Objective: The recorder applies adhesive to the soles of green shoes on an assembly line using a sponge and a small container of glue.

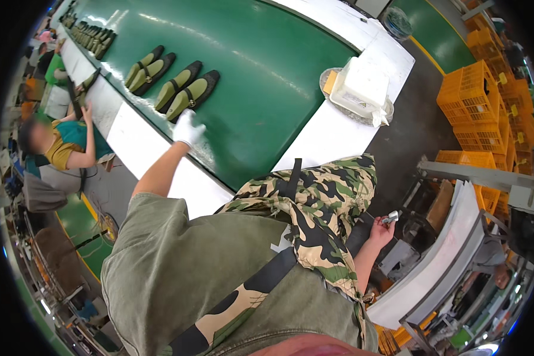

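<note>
My left hand (188, 129), in a white glove, reaches out over the green conveyor belt (261, 77), its fingers apart just short of the nearest olive flat shoe (191, 95). That shoe lies paired with another (178, 85), and a second pair (148, 68) sits further along the belt. My right hand (381, 230), bare, hangs low at my side and grips a small silvery object (390, 218). A camouflage bag (305, 202) hangs across my chest.
More shoes (92, 37) line the belt's far end. A white plastic container (362, 86) rests on the white side ledge. Orange crates (483, 101) are stacked at right. A seated person (65, 145) works at the belt's left side. A white bench (451, 249) stands lower right.
</note>
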`<state>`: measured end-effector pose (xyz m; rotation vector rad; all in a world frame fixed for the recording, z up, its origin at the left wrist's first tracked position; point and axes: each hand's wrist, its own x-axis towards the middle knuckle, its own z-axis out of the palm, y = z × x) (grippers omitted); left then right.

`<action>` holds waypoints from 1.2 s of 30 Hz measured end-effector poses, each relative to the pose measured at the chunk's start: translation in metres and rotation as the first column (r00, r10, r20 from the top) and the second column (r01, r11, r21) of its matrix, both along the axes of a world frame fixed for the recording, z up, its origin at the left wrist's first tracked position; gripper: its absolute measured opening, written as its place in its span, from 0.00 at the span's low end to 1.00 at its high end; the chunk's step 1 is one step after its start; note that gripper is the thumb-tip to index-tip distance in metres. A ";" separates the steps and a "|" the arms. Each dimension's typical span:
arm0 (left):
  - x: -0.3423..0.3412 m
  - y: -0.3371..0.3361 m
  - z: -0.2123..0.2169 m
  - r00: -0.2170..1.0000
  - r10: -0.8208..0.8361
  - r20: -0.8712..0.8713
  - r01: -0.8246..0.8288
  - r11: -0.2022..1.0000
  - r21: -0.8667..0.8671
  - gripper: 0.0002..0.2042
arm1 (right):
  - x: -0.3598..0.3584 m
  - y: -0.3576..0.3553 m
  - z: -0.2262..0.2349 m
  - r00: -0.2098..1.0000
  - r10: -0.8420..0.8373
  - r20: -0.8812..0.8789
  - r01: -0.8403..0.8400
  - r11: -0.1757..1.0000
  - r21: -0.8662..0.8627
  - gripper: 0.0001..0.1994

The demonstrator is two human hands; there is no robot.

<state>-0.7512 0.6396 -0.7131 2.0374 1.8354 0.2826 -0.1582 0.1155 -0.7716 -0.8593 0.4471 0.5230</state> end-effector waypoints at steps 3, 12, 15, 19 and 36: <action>-0.008 0.061 0.003 0.969 -0.152 -0.197 0.224 0.876 0.427 0.30 | 0.015 -0.002 0.032 0.996 0.068 0.061 -0.069 0.998 0.015 0.13; 0.010 0.163 -0.032 0.936 -0.064 -0.347 -0.048 0.951 -0.306 0.42 | 0.058 0.188 0.110 0.899 0.319 0.299 -0.258 0.939 -0.226 0.04; 0.001 0.176 -0.038 0.879 -0.127 -0.460 -0.040 0.941 -0.335 0.42 | 0.064 0.256 0.115 0.864 0.391 0.318 -0.290 0.902 -0.320 0.07; 0.029 0.168 -0.025 0.817 -0.221 -0.533 -0.018 0.913 -0.407 0.41 | 0.082 0.312 0.109 0.785 0.495 0.374 -0.175 0.755 -0.631 0.08; 0.167 0.026 0.006 0.814 -0.370 -0.449 0.093 0.845 -0.527 0.33 | 0.129 0.388 0.062 -0.040 0.949 0.312 0.503 0.289 -0.814 0.07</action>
